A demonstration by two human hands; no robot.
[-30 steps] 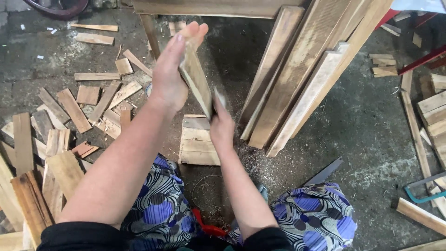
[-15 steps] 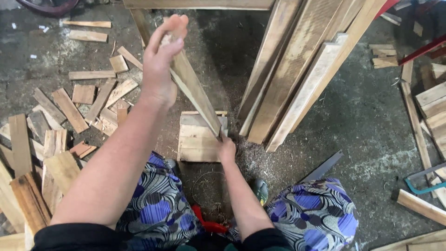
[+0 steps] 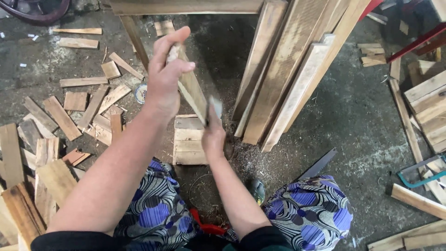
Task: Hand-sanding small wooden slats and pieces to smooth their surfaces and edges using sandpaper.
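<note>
The left hand (image 3: pixel 167 79) is closed around the upper end of a narrow wooden slat (image 3: pixel 193 88), which stands tilted, its lower end resting on a short wooden block (image 3: pixel 189 139) on the floor (image 3: pixel 353 107). The right hand (image 3: pixel 213 135) is closed on what appears to be a flat metal blade (image 3: pixel 214 108), set against the slat's lower edge; motion blur hides the exact tool. The block lies near the middle of the floor, just in front of the person's knees, beside the foot of several long planks (image 3: pixel 288 69) leaning upright. Cut offcuts (image 3: pixel 69 111) are scattered toward the left edge of the floor. A saw blade (image 3: pixel 318 163) lies near the right knee, and a hacksaw (image 3: pixel 420 172) sits at the right edge.

Risks, as judged from this position:
- The blade works close below the left hand; a slip along the grain could carry it toward the fingers.
- The slat is steadied by one hand only; a hard blow could twist it off the block.
- The leaning planks stand just beside the block and could be jarred loose.
</note>
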